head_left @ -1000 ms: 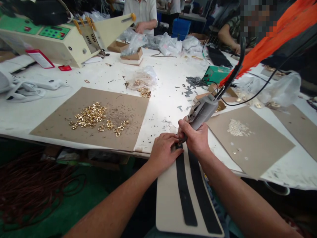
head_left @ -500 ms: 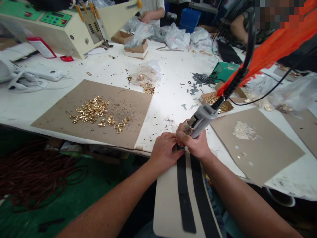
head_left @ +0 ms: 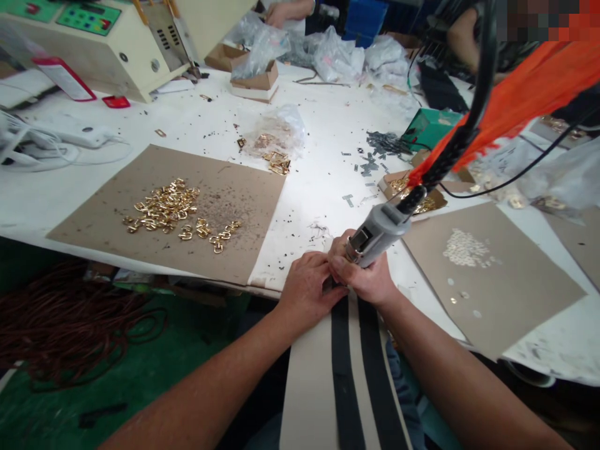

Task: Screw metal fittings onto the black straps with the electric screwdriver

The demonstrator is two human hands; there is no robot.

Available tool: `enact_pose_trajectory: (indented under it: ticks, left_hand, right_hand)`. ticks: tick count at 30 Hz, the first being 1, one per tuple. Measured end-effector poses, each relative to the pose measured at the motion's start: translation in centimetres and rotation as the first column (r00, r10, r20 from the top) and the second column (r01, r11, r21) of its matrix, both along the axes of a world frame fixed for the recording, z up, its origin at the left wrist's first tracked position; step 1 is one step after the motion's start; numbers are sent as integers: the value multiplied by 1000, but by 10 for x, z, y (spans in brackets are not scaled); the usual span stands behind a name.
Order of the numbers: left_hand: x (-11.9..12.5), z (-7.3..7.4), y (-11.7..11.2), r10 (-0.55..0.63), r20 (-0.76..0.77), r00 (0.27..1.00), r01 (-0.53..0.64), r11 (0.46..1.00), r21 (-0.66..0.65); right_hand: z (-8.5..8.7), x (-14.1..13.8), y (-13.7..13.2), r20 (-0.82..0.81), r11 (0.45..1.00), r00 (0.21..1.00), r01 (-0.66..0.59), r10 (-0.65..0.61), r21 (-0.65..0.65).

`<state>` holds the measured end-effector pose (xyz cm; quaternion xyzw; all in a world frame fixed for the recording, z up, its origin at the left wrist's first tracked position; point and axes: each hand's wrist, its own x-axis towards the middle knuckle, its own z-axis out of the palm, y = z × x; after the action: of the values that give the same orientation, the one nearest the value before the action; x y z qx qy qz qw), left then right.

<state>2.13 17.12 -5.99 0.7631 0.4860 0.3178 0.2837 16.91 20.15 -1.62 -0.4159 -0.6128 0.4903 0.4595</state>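
Your right hand (head_left: 370, 276) wraps its fingers around the tilted grey tool (head_left: 382, 230); your left hand (head_left: 307, 286), fingers bent, meets the black strap's (head_left: 344, 375) far end on the beige board (head_left: 307, 400), its hold indiscernible

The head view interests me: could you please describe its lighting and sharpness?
Head view: the grey handheld tool looks sharper than the reddish-brown cords; head view: gold-coloured buckles glint; head view: the white tabletop is bright, with deep shade beneath.

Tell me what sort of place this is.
Likely a workshop or small factory: a heap of gold-coloured metal loops, a beige machine with a green control panel, and a grey tool in the right hand.
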Motion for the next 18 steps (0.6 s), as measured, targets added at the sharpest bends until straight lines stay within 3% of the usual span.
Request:
enact_pose_trajectory:
  ticks: [5,11,15,18]
  left_hand:
    - [1,0,2,1,-43,999,0,1000,19]
    - [4,1,4,-30,-58,998,34,998,57]
    - [5,3,2,-30,-17,999,31,996,78]
    - [5,4,0,-30,-2,1000,30,997,70]
  right_hand:
    - [8,-3,-3,49,998,998,33,-36,59]
    - [35,-6,-7,19,999,1000,16,-16,36]
    - [55,22,-21,47,965,964,260,-260,12]
    - [56,68,-41,246,903,874,430,-420,13]
